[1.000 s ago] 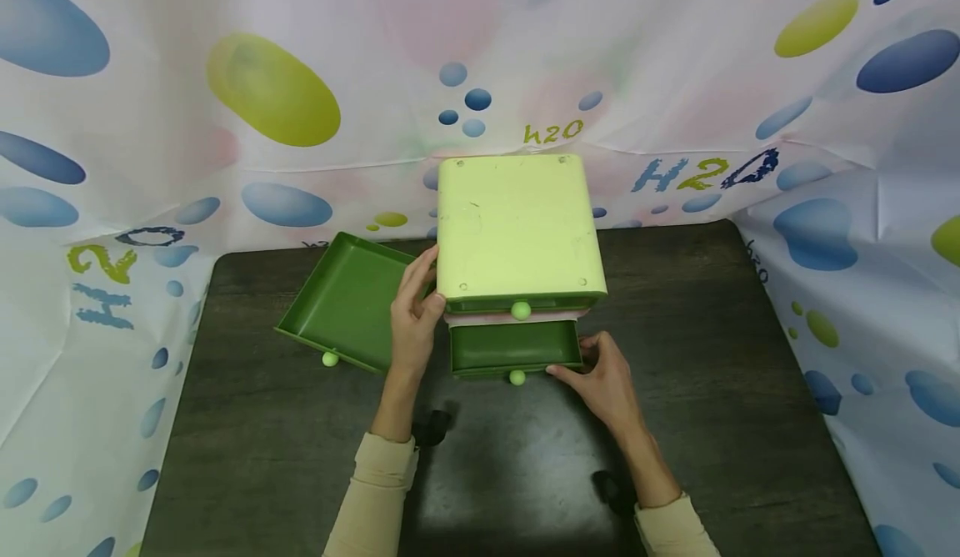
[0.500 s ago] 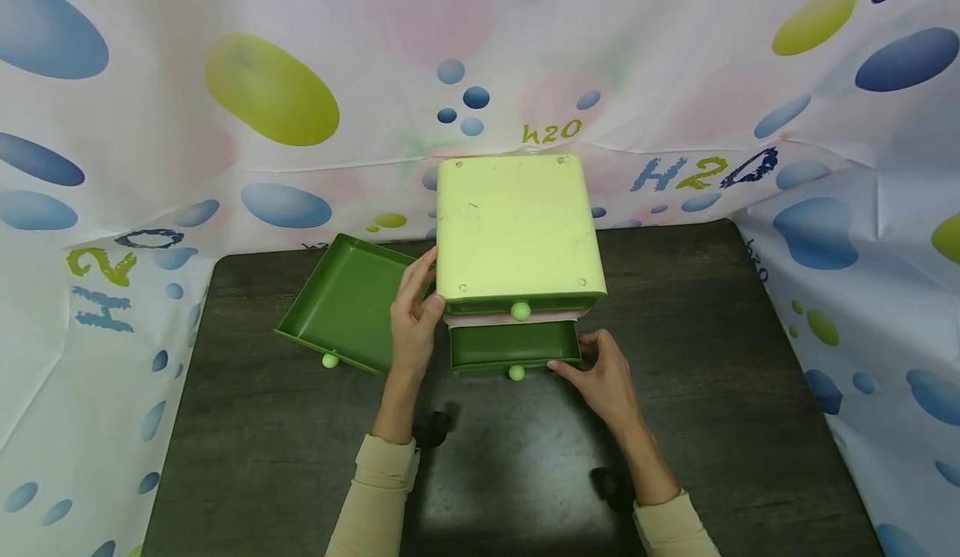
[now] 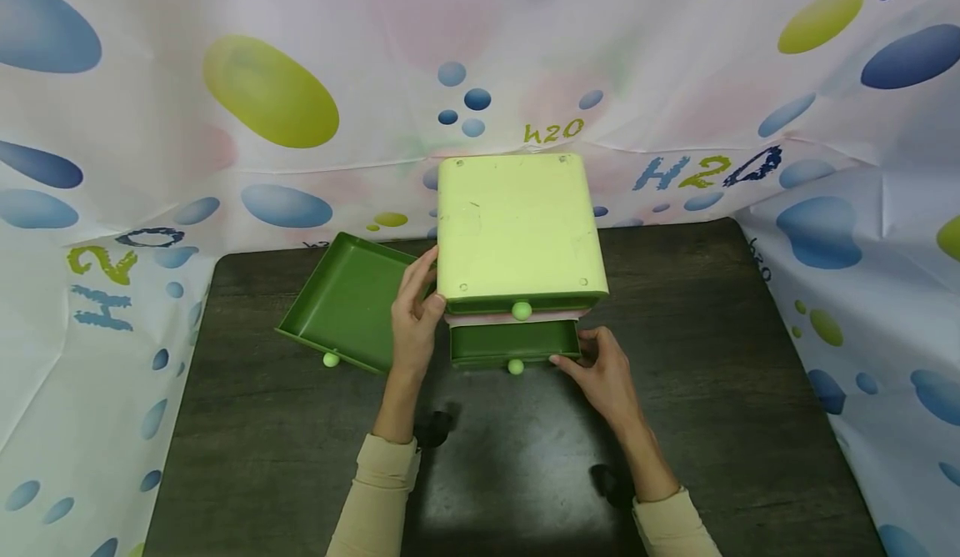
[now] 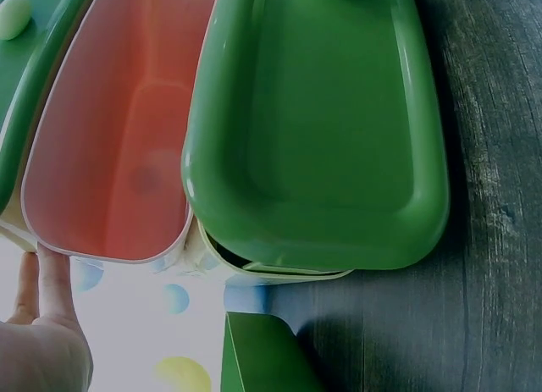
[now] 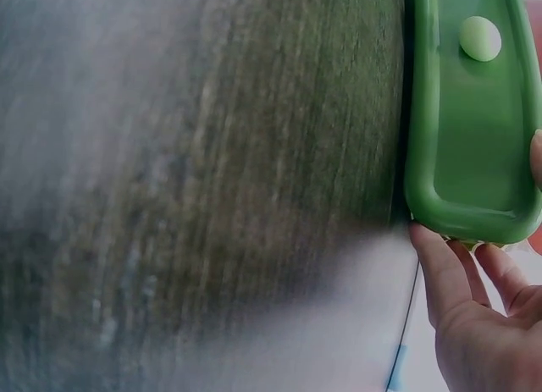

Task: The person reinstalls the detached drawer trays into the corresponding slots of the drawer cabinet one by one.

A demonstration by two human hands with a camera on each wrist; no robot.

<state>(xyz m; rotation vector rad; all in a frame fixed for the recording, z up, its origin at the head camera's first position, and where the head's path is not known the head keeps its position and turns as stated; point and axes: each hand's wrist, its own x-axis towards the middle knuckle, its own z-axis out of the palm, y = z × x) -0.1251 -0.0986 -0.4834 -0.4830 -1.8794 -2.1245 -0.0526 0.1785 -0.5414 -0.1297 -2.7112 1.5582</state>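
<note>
Left hand (image 3: 412, 329), fingers straight against cabinet (image 3: 519, 223); right hand (image 3: 607, 380) pinches lower drawer (image 3: 516, 341) by near right corner. Best slid level, square.

A boxy chest (image 3: 521, 223) stands upright on the desk (image 3: 247, 457), its pale yellow-green top lightly scuffed and marked with 4 small round spots, 1 near each corner. It has 3 levels: a green upper drawer (image 3: 480, 303) pushed in, a middle compartment (image 4: 140, 146) with reddish-pink walls, and a green lower drawer (image 3: 487, 343) standing partly out at the front. The left hand (image 3: 411, 328) rests against the chest's left side; the right hand (image 3: 606, 378) pinches the lower drawer's right front corner. Left of the chest, a shallow green loose drawer (image 3: 341, 298) lies open side up, turned at an angle. Each of the 3 drawers bears 1 round pale-green knob.
</note>
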